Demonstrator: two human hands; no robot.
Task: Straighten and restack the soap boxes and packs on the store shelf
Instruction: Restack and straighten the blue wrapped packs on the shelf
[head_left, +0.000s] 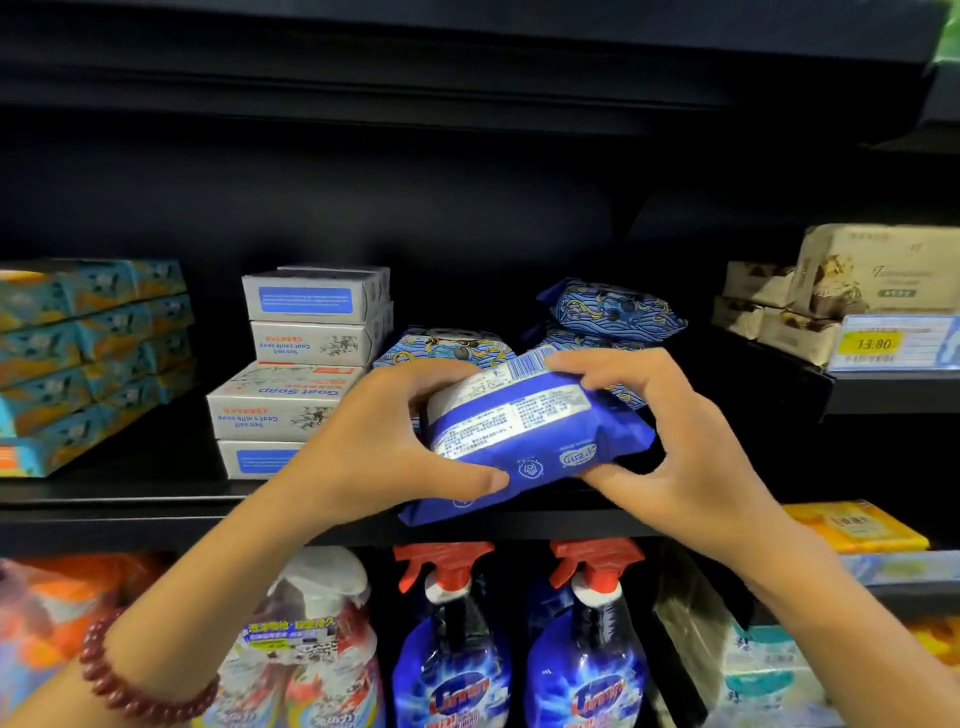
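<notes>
You hold the blue pack (530, 431) in both hands over the front edge of the shelf (130, 499), about midway along it. Your left hand (384, 441) grips its left end, fingers curled over the far side and thumb pressed on the near side. Your right hand (691, 441) clamps the right end, fingers on top by the barcode and thumb beneath. The pack is tilted, its near left corner dipping towards the front edge, with its printed label facing up.

Just behind the pack, the patterned packs (613, 306) lie in loose heaps towards the back of the shelf, one pile behind your right hand and another behind your left. To the left of them stand the white boxes (296, 395), stacked unevenly: the upper ones sit further back than the lower ones, and some of the lettering reads upside down. At the left end of the shelf the teal boxes (93, 353) are stacked in rows.

The beige packs (878, 270) sit on a separate ledge at the right, above a price tag (883, 343). Spray bottles (452, 649) stand on the level below. A bracelet (140, 680) circles your left wrist
</notes>
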